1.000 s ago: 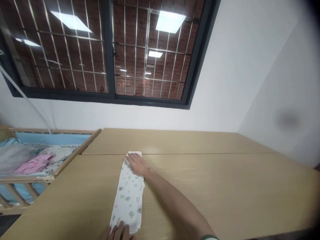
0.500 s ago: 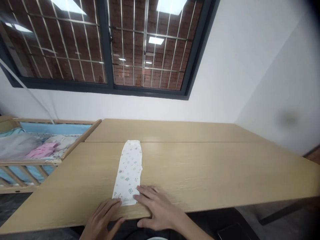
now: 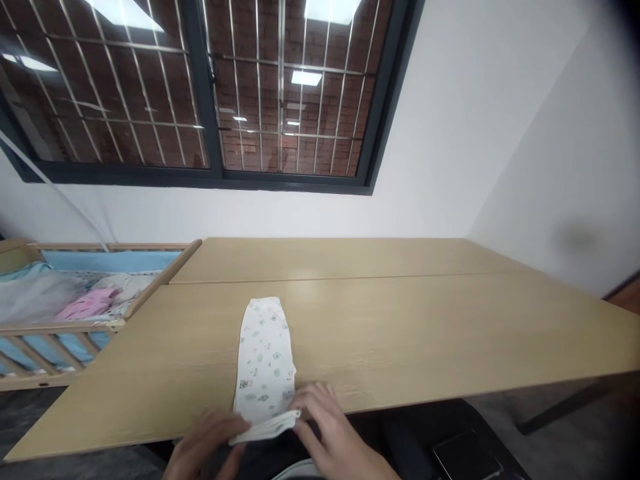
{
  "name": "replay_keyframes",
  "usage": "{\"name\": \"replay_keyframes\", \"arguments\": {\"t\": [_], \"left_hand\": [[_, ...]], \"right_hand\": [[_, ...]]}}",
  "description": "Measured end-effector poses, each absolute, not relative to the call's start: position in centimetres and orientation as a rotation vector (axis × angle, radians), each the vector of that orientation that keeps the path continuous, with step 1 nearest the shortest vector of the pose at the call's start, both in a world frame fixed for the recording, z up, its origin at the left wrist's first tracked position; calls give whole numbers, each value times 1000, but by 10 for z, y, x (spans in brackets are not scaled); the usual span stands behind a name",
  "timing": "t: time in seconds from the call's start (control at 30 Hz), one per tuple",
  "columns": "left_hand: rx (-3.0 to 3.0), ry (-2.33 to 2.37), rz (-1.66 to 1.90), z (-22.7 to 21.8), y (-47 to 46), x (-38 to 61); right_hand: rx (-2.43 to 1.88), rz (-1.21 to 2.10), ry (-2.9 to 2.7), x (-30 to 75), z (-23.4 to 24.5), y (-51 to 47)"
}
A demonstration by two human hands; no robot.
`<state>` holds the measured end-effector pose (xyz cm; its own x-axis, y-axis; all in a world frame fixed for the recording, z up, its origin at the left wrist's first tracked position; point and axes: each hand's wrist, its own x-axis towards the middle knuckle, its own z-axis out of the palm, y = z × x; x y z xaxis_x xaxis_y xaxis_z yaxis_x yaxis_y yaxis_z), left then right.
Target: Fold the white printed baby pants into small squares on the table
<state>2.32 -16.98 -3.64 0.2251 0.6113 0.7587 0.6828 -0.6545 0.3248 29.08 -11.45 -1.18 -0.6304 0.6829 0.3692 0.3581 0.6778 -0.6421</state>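
Note:
A white pair of baby pants (image 3: 265,353) with small green and pink prints lies folded lengthwise on the wooden table. Its near edge is raised off the tabletop at the table's front edge, showing layered cloth. My left hand (image 3: 205,443) pinches the left corner of that edge, its fingers somewhat blurred. At the right corner, my right hand (image 3: 330,430) grips the cloth between thumb and fingers. The far part of the pants rests flat.
The wooden table (image 3: 400,320) meets the white wall below a barred window (image 3: 295,93). A wooden crib (image 3: 165,280) with blue lining and a pink cloth (image 3: 89,303) stands on the left. Below the table's front edge lies a dark phone-like slab (image 3: 467,457).
The pants have slid toward me. Both hands, resting flat at the near end before, now hold its corners and have lifted that edge. The view has shifted slightly.

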Motion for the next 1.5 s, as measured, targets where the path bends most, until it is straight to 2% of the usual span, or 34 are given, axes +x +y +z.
{"name": "replay_keyframes", "arguments": {"t": [0.1,0.23,0.37,0.57,0.77,0.93,1.13,1.3,1.5], "left_hand": [[-2301,-1524,-1525,-14,-143,18],[-2212,-1915,-1494,15,-75,5],[-2246,-2223,-1200,22,0,-3],[-2203,-2289,-899,5,57,7],[-2158,-2194,-718,-22,-3,46],[-2012,-1905,-543,-67,-88,92],[-2014,-1877,-430,-87,-106,98],[-1985,-1889,-479,-92,-105,92],[-1994,-1918,-504,-92,-100,90]], "right_hand": [[-828,908,-2125,283,12,-87],[-866,1013,-1922,257,21,-20],[-840,1111,-1772,224,3,58],[-1234,1047,-1746,192,-38,126],[-1218,889,-1822,204,-40,118],[-670,641,-2404,210,-11,66],[-197,773,-2841,186,-10,18],[-387,825,-2922,177,-41,37],[-637,590,-2923,177,-48,97]]}}
